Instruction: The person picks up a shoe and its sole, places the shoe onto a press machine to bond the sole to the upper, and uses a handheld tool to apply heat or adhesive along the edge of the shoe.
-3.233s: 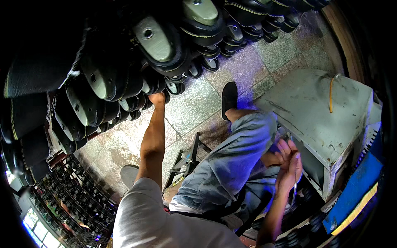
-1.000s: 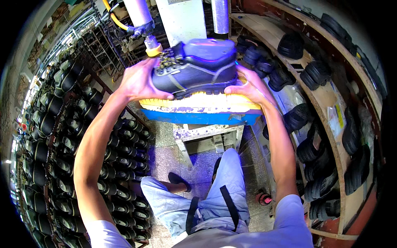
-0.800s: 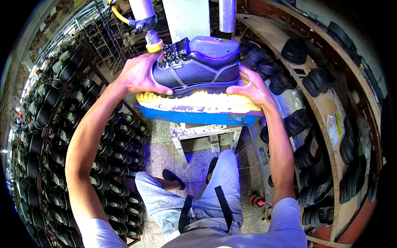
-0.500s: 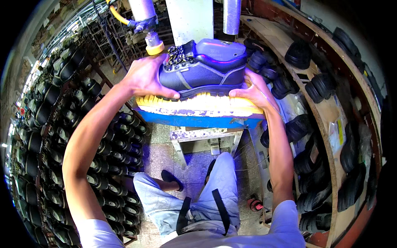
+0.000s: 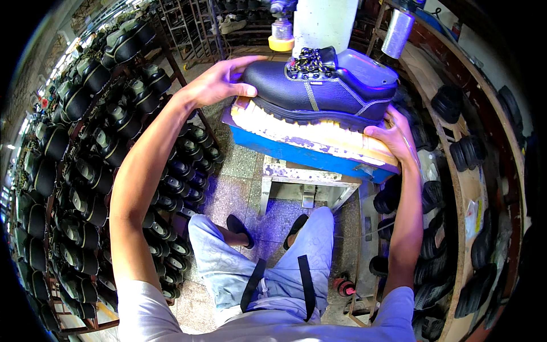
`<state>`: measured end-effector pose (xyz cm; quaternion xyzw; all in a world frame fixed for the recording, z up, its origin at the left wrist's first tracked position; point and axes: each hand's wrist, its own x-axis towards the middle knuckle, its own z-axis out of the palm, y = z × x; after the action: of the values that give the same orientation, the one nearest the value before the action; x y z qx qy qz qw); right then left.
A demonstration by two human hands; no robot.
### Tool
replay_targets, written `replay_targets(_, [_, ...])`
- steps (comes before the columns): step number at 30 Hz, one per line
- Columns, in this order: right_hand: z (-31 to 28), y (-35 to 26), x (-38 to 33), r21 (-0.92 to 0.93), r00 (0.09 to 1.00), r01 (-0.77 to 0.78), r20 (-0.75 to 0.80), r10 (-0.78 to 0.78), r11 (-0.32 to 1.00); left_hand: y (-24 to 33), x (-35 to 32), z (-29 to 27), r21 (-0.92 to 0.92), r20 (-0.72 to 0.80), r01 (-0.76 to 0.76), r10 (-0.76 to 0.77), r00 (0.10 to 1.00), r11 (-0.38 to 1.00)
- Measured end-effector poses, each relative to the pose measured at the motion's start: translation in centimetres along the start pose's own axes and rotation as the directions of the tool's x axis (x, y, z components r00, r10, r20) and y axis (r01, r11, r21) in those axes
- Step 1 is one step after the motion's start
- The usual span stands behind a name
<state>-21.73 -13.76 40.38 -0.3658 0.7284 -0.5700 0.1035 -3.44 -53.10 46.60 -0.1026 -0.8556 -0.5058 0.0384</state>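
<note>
A black lace-up work shoe [image 5: 307,88] stands sole-down on a worn yellow ribbed pad [image 5: 319,137] in a blue metal press bed [image 5: 296,151]. A bluish plastic last [image 5: 367,68] fills its ankle opening. My left hand [image 5: 225,82] grips the toe, thumb on the front edge by the sole and fingers reaching behind it. At the heel my right hand [image 5: 393,134] holds on, its thumb against the lower sole edge and its other fingers partly hidden behind. Both hands are closed on the shoe.
Above hang a press rod with a yellow tip [image 5: 281,43] and a silver cylinder [image 5: 397,37], on either side of a pale column [image 5: 325,25]. Racks of lasted shoes [image 5: 74,148] crowd the left. Wooden shelves [image 5: 450,131] with black soles line the right.
The view has shifted, so shoe and press appear further right and tilted, toe higher. My left hand has slid forward from the shoe's front side to its toe tip. My right hand stays at the heel.
</note>
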Motion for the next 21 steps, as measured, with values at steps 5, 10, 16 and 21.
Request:
replay_targets(5, [0.0,0.6,0.3,0.058,1.000,-0.014,0.014,0.013,0.998,0.2,1.0,-0.7,0.189,0.040,-0.091,0.085,0.996,0.978])
replay_targets(10, [0.0,0.7,0.3,0.063,0.999,-0.019,0.028,0.017,0.998,0.4,1.4,-1.1,0.205,0.063,-0.020,0.007,0.998,0.979])
replay_targets(16, [-0.2,0.3,0.0,0.038,1.000,-0.016,0.023,0.015,0.999,3.8,1.5,-0.9,0.704,0.141,-0.164,0.091,0.986,0.691])
replay_targets(21, [0.5,-0.4,-0.3,0.036,0.999,-0.036,0.014,0.036,0.999,4.3,4.4,2.8,0.878,0.129,-0.187,0.157,0.979,0.441])
